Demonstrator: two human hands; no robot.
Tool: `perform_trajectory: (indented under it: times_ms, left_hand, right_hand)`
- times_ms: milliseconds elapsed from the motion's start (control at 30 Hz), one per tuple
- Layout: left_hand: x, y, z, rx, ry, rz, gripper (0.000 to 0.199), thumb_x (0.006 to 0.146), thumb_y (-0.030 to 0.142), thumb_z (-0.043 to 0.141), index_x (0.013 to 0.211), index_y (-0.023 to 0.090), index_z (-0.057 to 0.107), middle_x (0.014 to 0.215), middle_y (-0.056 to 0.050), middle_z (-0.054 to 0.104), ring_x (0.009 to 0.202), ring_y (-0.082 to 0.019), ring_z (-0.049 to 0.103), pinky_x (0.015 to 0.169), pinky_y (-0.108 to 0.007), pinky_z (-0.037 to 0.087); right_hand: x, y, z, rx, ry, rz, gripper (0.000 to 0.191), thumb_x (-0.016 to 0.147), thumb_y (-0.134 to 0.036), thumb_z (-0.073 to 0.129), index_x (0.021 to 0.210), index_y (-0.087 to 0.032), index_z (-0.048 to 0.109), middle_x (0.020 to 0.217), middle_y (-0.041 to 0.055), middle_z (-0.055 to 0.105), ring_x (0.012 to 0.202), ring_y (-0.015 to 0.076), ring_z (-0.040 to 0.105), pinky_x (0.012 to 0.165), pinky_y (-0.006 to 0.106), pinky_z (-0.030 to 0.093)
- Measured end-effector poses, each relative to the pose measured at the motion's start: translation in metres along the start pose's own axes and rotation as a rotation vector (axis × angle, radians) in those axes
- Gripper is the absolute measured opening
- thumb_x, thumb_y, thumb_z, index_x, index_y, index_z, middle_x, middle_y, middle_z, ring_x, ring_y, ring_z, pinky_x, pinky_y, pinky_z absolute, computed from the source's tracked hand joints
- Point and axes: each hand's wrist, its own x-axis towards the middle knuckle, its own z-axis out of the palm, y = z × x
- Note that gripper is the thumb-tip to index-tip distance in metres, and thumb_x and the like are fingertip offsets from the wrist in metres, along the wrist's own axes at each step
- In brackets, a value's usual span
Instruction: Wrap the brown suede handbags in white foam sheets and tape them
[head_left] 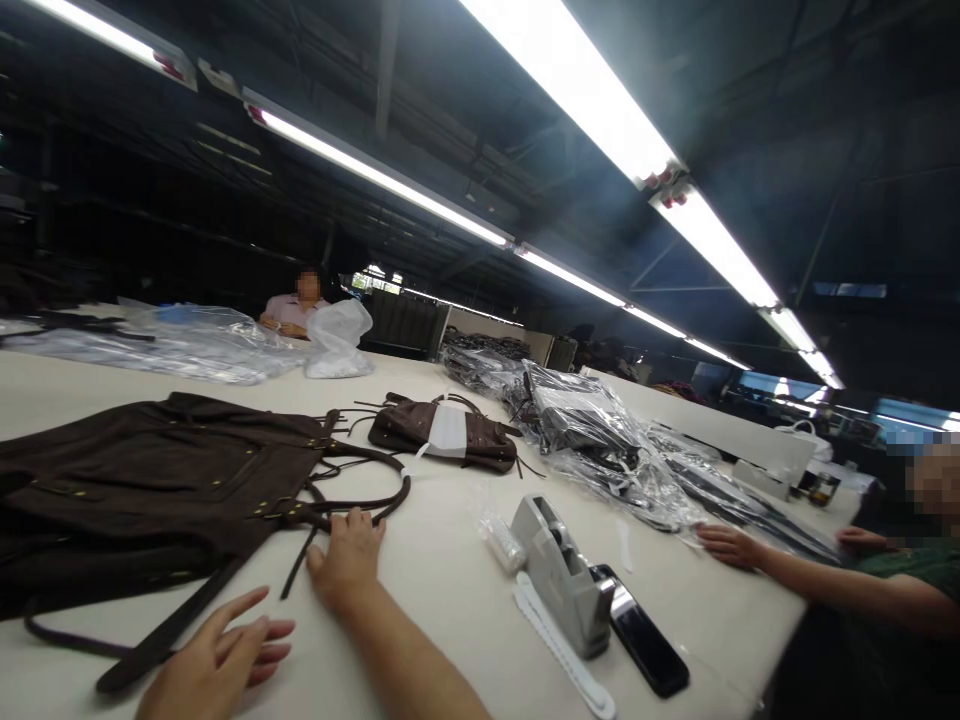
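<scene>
Resting your right hand (pixel 349 560) at the curved handle (pixel 406 490) of the soft dark-brown bag (pixel 187 470), grip unclear, you hold your left hand (pixel 225 655) empty, fingers parted; the bag lies unwrapped on the pale table (pixel 435 580), dark bundles (pixel 589 408) beyond already in clear plastic (pixel 611 492).

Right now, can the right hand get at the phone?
Probably yes, but not straight across: the tape dispenser stands between the right hand and the phone. The way over it looks free.
</scene>
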Motion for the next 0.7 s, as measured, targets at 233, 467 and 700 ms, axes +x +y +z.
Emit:
perform_trajectory:
  times_ms: [233,467,700]
  left_hand:
    - [-0.029,0.041,-0.007,0.103,0.136,0.150,0.050,0.072,0.046,0.051,0.114,0.020,0.056,0.085,-0.006,0.074,0.077,-0.024,0.072,0.077,-0.036,0.061]
    - [-0.039,0.042,-0.013,0.084,0.198,0.193,0.039,0.080,0.039,0.047,0.111,0.016,0.054,0.092,-0.010,0.072,0.079,-0.021,0.071,0.075,-0.031,0.060]
    - [-0.046,0.049,-0.012,0.375,0.252,0.418,0.040,0.074,0.027,0.048,0.111,0.019,0.060,0.123,-0.012,0.061,0.115,-0.028,0.060,0.115,-0.043,0.038]
  right_hand:
    - [-0.050,-0.006,-0.013,-0.047,-0.069,-0.037,0.019,0.093,-0.032,0.055,0.099,-0.020,0.069,0.100,0.0098,0.073,0.105,0.0257,0.063,0.105,0.048,0.031]
    - [-0.135,0.011,-0.070,0.019,-0.105,-0.005,0.013,0.092,-0.031,0.057,0.090,-0.027,0.069,0.088,0.0023,0.074,0.089,0.0227,0.067,0.097,0.040,0.036]
    - [-0.195,0.012,-0.086,0.001,-0.061,-0.124,0.008,0.082,-0.024,0.057,0.082,-0.027,0.064,0.081,0.0002,0.072,0.081,0.0212,0.066,0.081,0.034,0.039]
